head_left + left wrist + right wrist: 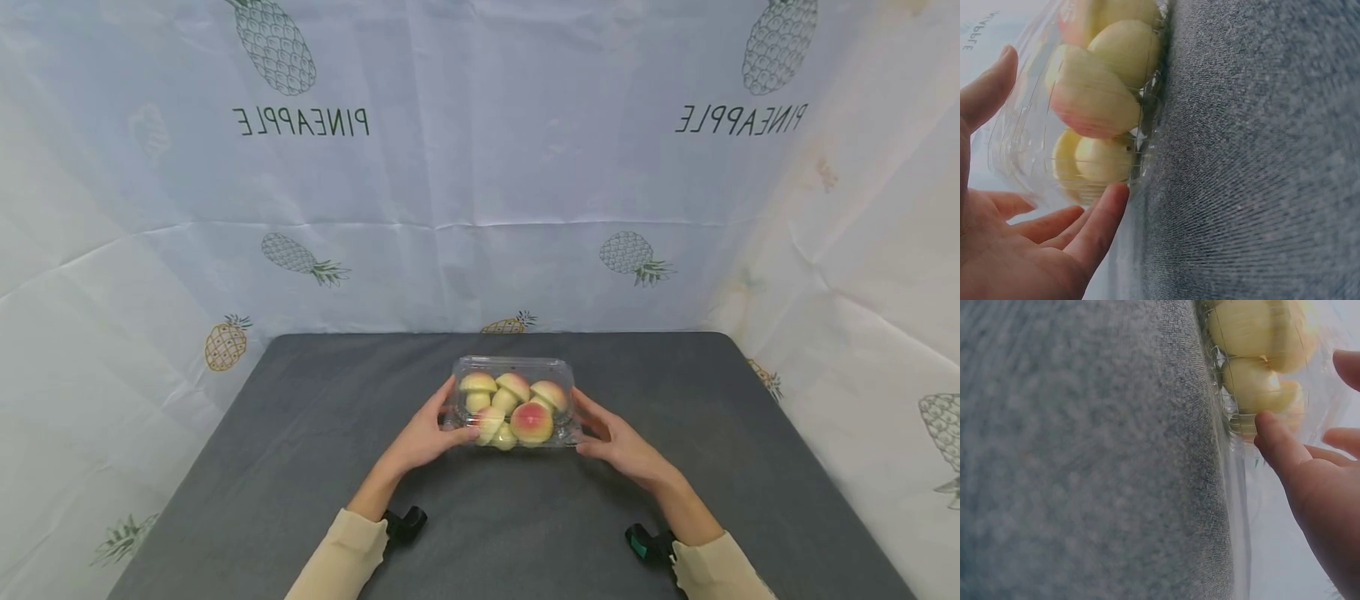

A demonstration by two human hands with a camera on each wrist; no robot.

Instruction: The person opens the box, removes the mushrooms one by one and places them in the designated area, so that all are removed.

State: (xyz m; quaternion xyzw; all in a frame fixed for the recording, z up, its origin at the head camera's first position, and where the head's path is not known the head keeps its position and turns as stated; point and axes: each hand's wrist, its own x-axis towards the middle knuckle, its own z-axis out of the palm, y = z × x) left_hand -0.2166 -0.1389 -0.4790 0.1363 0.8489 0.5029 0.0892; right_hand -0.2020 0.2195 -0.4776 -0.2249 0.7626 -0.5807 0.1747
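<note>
A clear plastic clamshell box (512, 363) is at mid-table, close over the dark cloth. Several mushroom-shaped pieces (532, 422) with pale yellow stems and pink-tinged caps show through its walls. My left hand (422, 433) grips the box's left end, its thumb at the front corner and its fingers along the side. At the opposite end my right hand (626, 446) holds the box in the same way. In the left wrist view, spread fingers (1099, 228) meet the box's lower side. A fingertip (1267, 422) touches the clear wall in the right wrist view.
The table (300, 467) is covered in dark grey cloth, with rounded far corners. A white curtain (465, 167) printed with pineapples hangs behind it and along both sides. Dark wrist devices (406, 525) sit by both cream sleeves (345, 554).
</note>
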